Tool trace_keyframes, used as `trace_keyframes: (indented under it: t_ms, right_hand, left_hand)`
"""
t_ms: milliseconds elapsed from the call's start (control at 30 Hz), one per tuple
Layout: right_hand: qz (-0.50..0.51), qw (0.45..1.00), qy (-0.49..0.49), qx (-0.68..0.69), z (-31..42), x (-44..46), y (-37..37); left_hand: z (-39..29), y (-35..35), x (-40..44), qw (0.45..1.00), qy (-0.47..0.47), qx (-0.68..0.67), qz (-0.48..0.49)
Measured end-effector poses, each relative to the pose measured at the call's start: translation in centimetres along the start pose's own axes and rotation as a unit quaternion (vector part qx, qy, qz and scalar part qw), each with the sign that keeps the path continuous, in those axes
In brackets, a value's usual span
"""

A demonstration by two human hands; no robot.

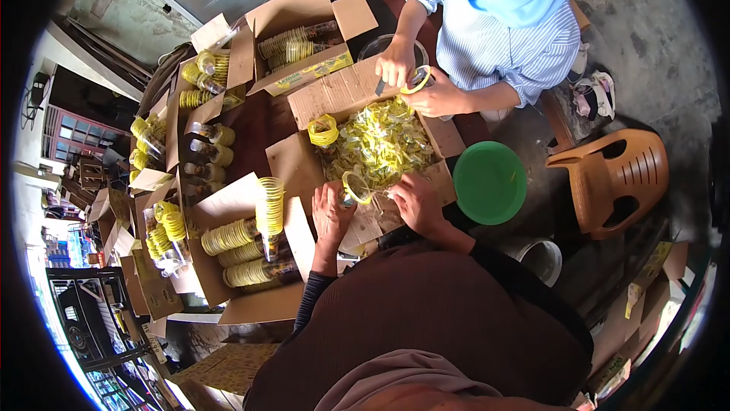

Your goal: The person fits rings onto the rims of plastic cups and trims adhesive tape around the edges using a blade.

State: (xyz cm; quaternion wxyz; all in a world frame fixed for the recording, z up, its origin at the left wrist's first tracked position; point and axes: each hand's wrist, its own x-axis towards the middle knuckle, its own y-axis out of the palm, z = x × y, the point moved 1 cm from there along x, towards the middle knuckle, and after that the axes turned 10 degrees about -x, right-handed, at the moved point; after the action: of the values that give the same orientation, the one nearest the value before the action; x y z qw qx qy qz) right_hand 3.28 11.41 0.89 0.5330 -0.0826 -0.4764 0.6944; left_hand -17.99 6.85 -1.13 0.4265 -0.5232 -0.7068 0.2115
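Note:
My left hand (333, 215) grips a clear plastic cup with a yellow rim (356, 188), tilted above the near edge of an open carton. Close by on its right, my right hand (418, 203) has its fingertips pinched together; what is between them is too small to make out. Beneath both hands the carton (304, 156) holds a heap of yellow and clear plastic scraps (384, 137). A short stack of yellow rings (323, 131) rests at the heap's left side. Across from me, a co-worker's hands (414, 80) hold another yellow-rimmed piece and a dark-bladed tool.
Cartons to the left hold stacked yellow-rimmed cups (230, 238), with one stack (270, 209) upright on a carton edge. Several capped stacks (213, 154) stand between cartons. At the right are a green basin (490, 183), a pale bucket (538, 260) and an orange plastic chair (612, 183).

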Motion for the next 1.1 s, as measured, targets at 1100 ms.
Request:
trace_keyframes:
  t_ms: [1100]
  right_hand:
    - [-0.008, 0.980, -0.131, -0.152, 0.2, -1.2, 3.1]
  left_hand:
    - [0.1, 0.9, -0.2, 0.983, -0.124, -0.114, 0.067]
